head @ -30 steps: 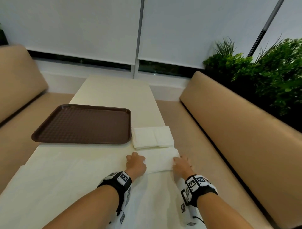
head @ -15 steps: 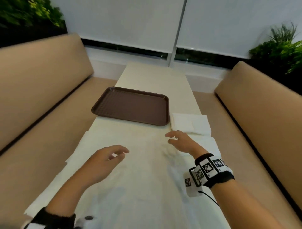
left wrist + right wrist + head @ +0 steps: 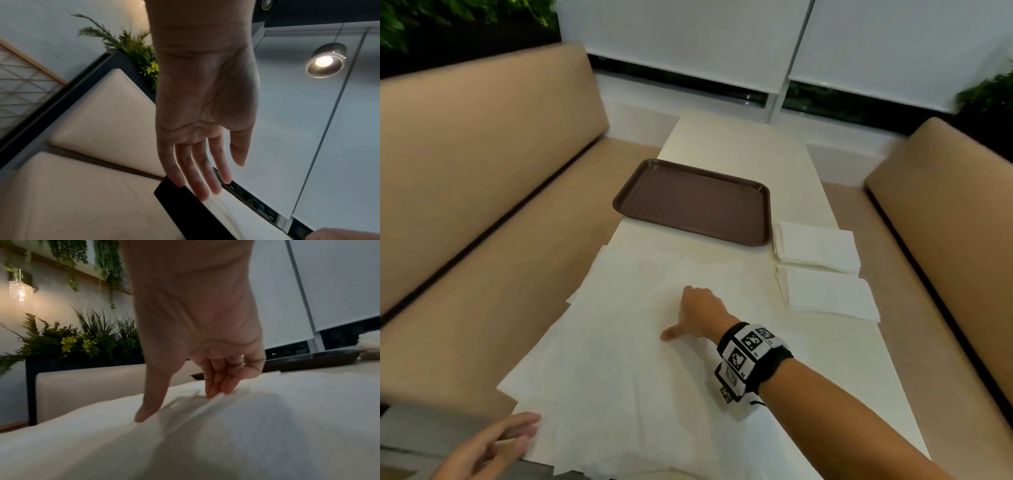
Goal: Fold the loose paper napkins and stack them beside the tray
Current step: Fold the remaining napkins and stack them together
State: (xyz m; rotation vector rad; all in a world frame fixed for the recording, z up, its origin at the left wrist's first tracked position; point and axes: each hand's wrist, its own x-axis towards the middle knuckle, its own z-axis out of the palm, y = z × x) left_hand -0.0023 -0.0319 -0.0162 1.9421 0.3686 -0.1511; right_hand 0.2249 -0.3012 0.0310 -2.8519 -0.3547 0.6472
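Your left hand [image 3: 489, 445] has swung out to the lower left corner of the head view, off the folded piece it was pressing a second ago. Its grip is spread, fingers straight and holding nothing, reaching toward the near left edge of the loose napkins [image 3: 599, 342]; the left wrist view shows the same hand [image 3: 203, 113] with an empty palm.

In the middle of the frame, your right hand [image 3: 700, 313] has come across from the right side and now rests on the spread sheets. In the right wrist view its fingers [image 3: 216, 382] are bunched at a raised ridge of paper with the thumb planted apart on the sheet. It looks like the start of a pinch, though you cannot tell whether a layer is actually caught.

Above, the brown tray [image 3: 765, 219] sits bare on the worktop [image 3: 736, 144]. To the right of it lies the stack of folded napkins [image 3: 816, 248], touching the tray's corner. Just below sits the newly folded napkin [image 3: 828, 294], released beside the stack and not yet on top of it.

So one fold looks finished and you are turning to the next sheet; many loose ones remain.
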